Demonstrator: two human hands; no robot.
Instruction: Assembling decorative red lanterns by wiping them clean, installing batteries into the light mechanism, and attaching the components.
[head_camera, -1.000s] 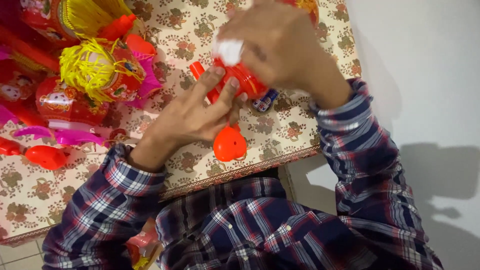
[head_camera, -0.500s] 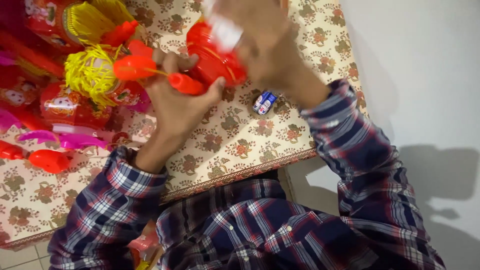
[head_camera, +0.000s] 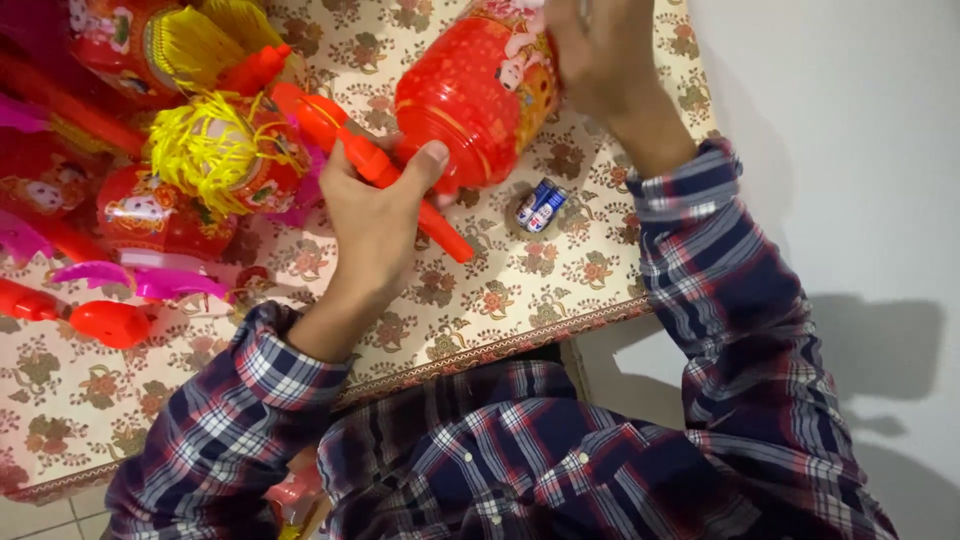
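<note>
floral tablecloth (head_camera: 500, 300) | red lantern (head_camera: 475, 90) between hands | left hand (head_camera: 375, 215) grips orange handle (head_camera: 400, 190) | right hand (head_camera: 600, 55) seemingly holds lantern top

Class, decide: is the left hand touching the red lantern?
Touching. The head view shows the left hand gripping the orange handle, its thumb pressed against the red lantern.

A table (head_camera: 560, 300) covered by a cream cloth (head_camera: 60, 400) printed with red-and-green floral motifs fills the left and centre of the frame; a patterned border band runs along its near edge. A plain white wall (head_camera: 840, 150) occupies the right side, carrying a soft grey shadow at right centre. Pale floor tiles (head_camera: 40, 520) show at the lower left corner. Lighting is even and indoor.
</note>
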